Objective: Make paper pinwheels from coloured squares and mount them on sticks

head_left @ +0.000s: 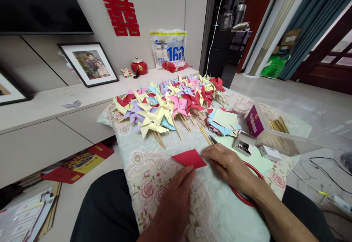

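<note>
A red sheet of paper (189, 157) lies near the front of the cloth-covered table, one corner pointing left. My left hand (177, 194) has its thumb and finger closed at the paper's near edge. My right hand (229, 165) is palm down with fingers stretched toward the paper's right corner. Beneath that hand are scissors with red handles (243, 197); a dark blade tip shows past the knuckles, while the middle is covered. Beyond both hands stand many paper pinwheels (154, 119) on sticks. A stack of coloured paper squares (224, 120) lies to their right.
Small open box of metal fasteners (244, 146) and a white box (270, 153) sit right of my hand. A clear plastic bin (297, 141) holds wooden sticks (277, 125). The low cabinet behind carries a framed photo (89, 64). Cables (327, 161) run over the floor at right.
</note>
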`<state>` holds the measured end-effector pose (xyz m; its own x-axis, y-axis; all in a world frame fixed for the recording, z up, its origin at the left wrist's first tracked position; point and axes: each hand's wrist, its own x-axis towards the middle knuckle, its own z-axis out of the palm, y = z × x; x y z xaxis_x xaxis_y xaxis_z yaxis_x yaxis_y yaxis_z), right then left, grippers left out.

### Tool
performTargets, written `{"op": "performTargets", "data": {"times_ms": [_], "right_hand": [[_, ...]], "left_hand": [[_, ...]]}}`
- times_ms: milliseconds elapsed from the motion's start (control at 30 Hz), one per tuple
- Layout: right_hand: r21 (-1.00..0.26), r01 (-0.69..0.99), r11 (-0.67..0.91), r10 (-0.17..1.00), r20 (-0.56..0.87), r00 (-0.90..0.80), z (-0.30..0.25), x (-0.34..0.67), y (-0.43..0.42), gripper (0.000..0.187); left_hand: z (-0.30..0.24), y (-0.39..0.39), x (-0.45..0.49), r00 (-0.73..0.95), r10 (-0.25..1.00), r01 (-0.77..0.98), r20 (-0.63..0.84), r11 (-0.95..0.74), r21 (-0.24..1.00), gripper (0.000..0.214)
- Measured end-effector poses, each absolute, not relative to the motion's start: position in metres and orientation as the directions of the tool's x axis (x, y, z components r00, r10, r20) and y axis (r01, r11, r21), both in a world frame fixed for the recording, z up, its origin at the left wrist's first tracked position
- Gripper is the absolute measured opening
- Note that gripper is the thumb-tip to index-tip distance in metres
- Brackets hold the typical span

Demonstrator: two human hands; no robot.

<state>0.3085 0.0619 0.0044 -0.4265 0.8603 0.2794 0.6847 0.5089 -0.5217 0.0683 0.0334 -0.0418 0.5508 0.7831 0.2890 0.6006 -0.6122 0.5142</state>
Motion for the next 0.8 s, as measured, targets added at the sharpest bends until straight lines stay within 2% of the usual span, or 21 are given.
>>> {"op": "performTargets", "data": {"times_ms": [133, 367, 433, 633, 800], "right_hand": [[-0.469, 0.680, 0.564, 0.825, 0.280, -0.491, 0.004, 0.307, 0.062, 0.049], [-0.480, 0.647, 0.592, 0.800, 0.260, -0.540, 0.008, 0.304, 0.063, 0.023], [-0.495, 0.643, 0.585, 0.803, 0.243, -0.544, 0.009, 0.304, 0.063, 0.020], [-0.515, 0.643, 0.566, 0.811, 0.207, -0.548, 0.008, 0.303, 0.062, 0.017], [-0.513, 0.653, 0.557, 0.815, 0.186, -0.549, 0.008, 0.301, 0.063, 0.016]], "left_hand": [[-0.033, 0.038, 0.057, 0.622, 0.737, 0.453, 0.263, -0.613, 0.647, 0.057], [-0.019, 0.047, 0.050, 0.706, 0.679, 0.347, 0.200, -0.578, 0.738, 0.050], [-0.019, 0.049, 0.049, 0.700, 0.676, 0.329, 0.229, -0.590, 0.737, 0.049], [-0.027, 0.047, 0.052, 0.554, 0.716, 0.302, 0.424, -0.648, 0.699, 0.045], [-0.022, 0.037, 0.058, 0.390, 0.779, 0.432, 0.491, -0.626, 0.649, 0.038]]}}
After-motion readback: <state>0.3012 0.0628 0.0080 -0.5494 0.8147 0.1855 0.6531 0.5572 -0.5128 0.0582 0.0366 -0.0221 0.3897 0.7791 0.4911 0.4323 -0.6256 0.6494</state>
